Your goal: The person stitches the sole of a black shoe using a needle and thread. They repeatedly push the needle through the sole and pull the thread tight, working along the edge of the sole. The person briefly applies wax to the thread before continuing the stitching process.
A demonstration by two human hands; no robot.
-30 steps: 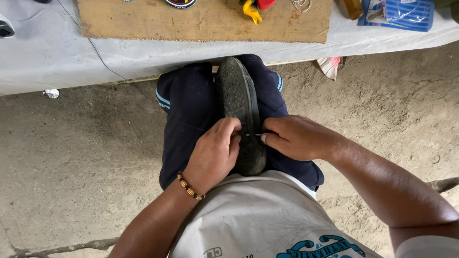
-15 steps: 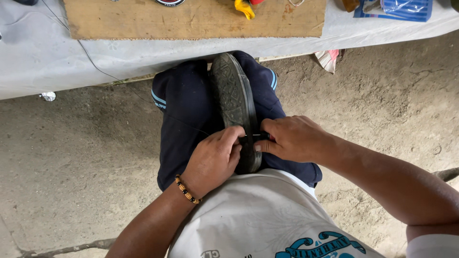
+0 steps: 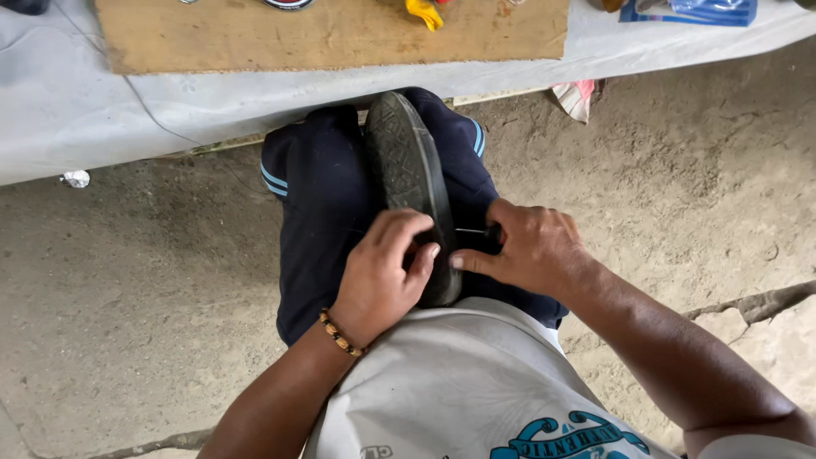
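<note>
Shoe [image 3: 408, 170], black and sole-up, lies clamped between the knees below the desk [image 3: 76, 110], left hand [image 3: 382, 276] fingers curled around its heel, right hand [image 3: 531, 251] fingers pinching a thin metal tool [image 3: 470, 230] against its edge.

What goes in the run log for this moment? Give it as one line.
left hand: grips black shoe sole-up between the knees | right hand: holds thin metal tool at sole edge | wooden board on table ahead
</note>
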